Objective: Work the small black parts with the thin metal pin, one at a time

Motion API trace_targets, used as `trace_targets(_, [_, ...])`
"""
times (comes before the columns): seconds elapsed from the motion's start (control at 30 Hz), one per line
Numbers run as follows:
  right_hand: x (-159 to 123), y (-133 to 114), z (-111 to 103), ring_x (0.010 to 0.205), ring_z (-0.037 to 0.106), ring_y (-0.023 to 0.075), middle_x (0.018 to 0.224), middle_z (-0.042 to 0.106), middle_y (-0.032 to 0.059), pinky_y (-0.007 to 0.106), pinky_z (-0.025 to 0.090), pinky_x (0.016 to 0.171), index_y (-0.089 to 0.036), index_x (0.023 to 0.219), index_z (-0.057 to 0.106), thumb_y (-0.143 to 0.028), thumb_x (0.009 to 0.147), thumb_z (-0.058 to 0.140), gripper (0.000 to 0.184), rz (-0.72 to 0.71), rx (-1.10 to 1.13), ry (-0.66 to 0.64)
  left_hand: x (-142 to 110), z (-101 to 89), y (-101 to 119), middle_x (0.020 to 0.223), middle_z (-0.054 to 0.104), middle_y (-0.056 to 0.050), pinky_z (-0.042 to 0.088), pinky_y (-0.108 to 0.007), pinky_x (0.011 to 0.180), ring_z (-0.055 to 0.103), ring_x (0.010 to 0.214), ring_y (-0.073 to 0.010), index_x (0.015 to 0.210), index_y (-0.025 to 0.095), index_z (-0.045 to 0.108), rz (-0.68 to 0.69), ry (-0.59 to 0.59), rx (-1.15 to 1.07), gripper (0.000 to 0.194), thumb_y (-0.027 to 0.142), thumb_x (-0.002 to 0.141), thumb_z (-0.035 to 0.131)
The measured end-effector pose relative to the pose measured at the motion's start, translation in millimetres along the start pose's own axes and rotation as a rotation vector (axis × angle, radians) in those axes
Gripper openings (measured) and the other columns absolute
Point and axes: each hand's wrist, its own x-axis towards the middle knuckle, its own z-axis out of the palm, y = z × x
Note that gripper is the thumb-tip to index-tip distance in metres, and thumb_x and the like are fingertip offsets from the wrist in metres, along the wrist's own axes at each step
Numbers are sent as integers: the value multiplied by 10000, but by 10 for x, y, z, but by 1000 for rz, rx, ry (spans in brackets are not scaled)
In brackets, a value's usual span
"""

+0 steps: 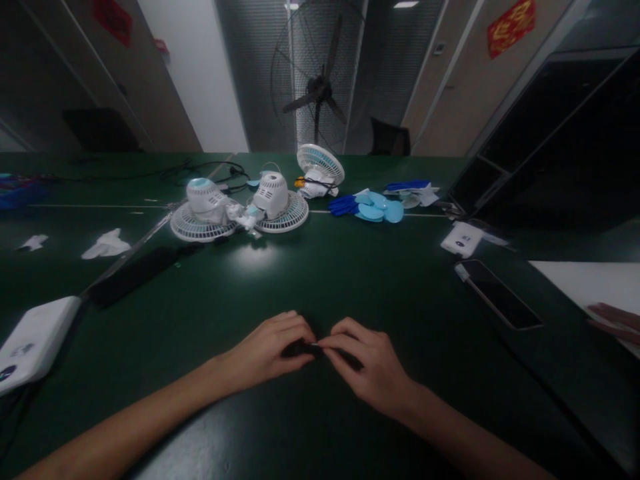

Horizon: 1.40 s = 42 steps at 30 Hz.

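My left hand (275,343) and my right hand (375,367) meet over the front middle of the green table (320,280). The fingers of both are closed in a pinch, tip to tip, around a small dark object (315,345) with a pale glint. It is mostly covered by the fingertips and too small to name. Both forearms reach in from the bottom corners of the view.
Small white fans (273,200) and light blue fan blades (377,207) lie across the back. A white box-shaped device (37,340) stands at left, a phone (500,293) at right. Another person's hand (617,320) rests at the right edge by white paper (595,283).
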Motion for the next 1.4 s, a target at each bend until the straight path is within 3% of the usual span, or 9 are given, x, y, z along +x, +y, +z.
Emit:
trace_targets(0.2, [-10,-5,-33,829,685,150,1025,686,38,271,527,724,-243,1151,752,-201,1041,596,195,1,-5,34,-65,-48,13,1193,649,-79,490,-387,988,603,1119,-244,1241,226,629,-16,-31,-21,296,214,958,714])
trace_targets(0.4, [-19,-16,-60,842,679,150,1034,689,41,270,534,738,-236,1161,756,-190,1038,599,205,33,15,30,-147,-269,-104,1224,644,-93,510,-368,1032,620,1162,-227,1276,252,671,-5,-92,-103,227,241,1093,537])
trace_targets(0.5, [-23,-9,-61,838,678,147,1038,689,41,266,529,715,-234,1166,756,-189,1035,610,202,34,26,31,-221,-524,-420,1267,637,-99,511,-378,1049,615,1194,-236,1290,258,676,-71,-12,-28,259,277,1112,488])
trace_targets(0.7, [-19,-5,-71,814,672,149,1047,692,50,266,543,686,-220,1162,755,-214,1048,594,197,34,26,22,-665,-1231,-1385,1244,653,-106,541,-415,969,652,1109,-281,1250,230,708,-352,294,245,362,476,1073,511])
trace_targets(0.83, [-18,-14,-85,809,670,146,1042,690,48,265,548,691,-219,1158,753,-211,1049,591,196,35,25,11,-977,-1525,-1690,1200,696,-112,562,-419,914,679,1036,-294,1200,209,737,-456,439,313,506,639,984,583])
trace_targets(1.03, [-7,-34,-94,791,662,144,1031,688,49,256,542,664,-210,1157,754,-192,1039,597,197,34,27,6,-1206,-1687,-1727,1262,710,-81,568,-383,925,686,1057,-273,1334,184,675,-540,422,246,770,792,863,658])
trace_targets(1.23, [-9,-25,-77,791,672,145,1033,694,51,259,542,665,-217,1150,754,-212,1048,584,197,19,2,10,-1219,-1754,-1589,1138,711,-39,543,-341,949,670,1042,-264,1104,172,753,-634,384,309,822,920,821,559])
trace_targets(1.4, [-15,-21,-73,802,670,145,1043,690,51,253,537,654,-215,1164,750,-209,1051,579,205,21,22,2,-1206,-1763,-1503,1169,720,-56,552,-312,907,666,1048,-261,1137,142,740,-666,408,318,857,918,836,532])
